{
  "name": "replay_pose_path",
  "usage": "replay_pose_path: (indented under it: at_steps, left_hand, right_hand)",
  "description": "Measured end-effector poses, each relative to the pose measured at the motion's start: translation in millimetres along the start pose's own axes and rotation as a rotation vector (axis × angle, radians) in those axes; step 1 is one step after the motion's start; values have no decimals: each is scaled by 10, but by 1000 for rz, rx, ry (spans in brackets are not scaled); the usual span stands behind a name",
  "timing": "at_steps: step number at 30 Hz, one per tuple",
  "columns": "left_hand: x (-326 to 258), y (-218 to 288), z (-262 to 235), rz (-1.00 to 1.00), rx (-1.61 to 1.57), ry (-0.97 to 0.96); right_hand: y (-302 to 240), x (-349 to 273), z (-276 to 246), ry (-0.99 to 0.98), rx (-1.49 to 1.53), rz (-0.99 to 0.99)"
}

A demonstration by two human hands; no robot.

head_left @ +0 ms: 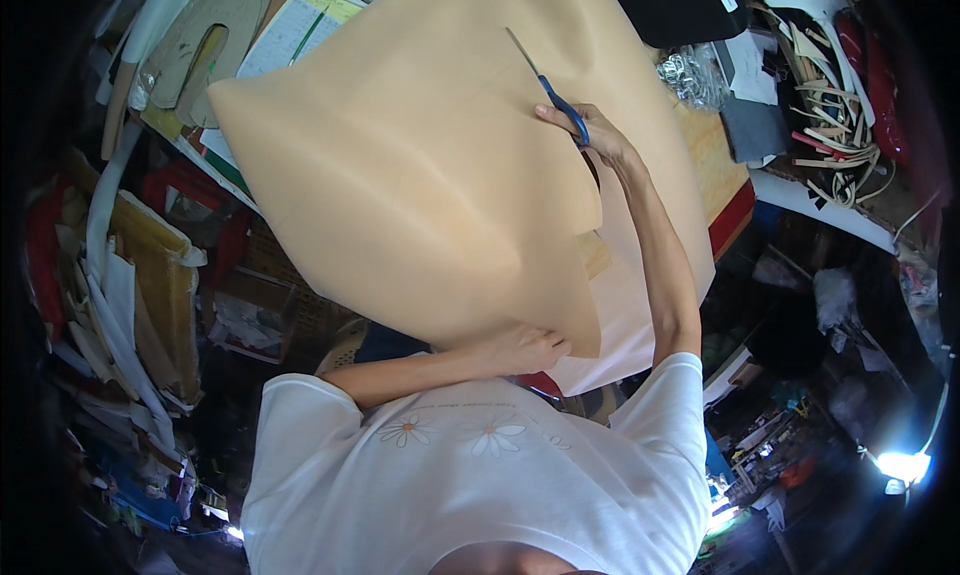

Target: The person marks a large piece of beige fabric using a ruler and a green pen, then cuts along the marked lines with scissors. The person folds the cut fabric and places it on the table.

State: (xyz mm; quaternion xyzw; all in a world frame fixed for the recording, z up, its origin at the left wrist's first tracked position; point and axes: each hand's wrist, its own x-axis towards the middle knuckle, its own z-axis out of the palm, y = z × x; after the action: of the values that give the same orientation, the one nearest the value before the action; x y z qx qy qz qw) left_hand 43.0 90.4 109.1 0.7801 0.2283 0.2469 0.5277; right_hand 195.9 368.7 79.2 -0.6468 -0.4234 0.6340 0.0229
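A big tan sheet covers the table. The left hand pinches its near edge with closed fingers. The right hand grips blue-handled scissors, blades lying on the sheet.

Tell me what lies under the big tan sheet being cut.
Under the tan sheet, a wooden tabletop shows at its right edge and a paler sheet hangs below the cut. Everything else beneath is covered.
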Motion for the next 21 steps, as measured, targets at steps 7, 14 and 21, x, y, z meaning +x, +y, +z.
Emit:
replay_pose_path:
  at_steps: [7, 14, 21]
  left_hand:
    - [27, 13, -48, -44, -87, -31]
    - [-5, 23, -32, 16, 3, -5]
    - [15, 3, -32, 10, -60, 14]
  right_hand:
    - [-181, 4, 49, 26, 92, -25]
    - [-642, 66, 186, -136, 246, -60]
    - [-478, 298, 121, -44, 206, -79]
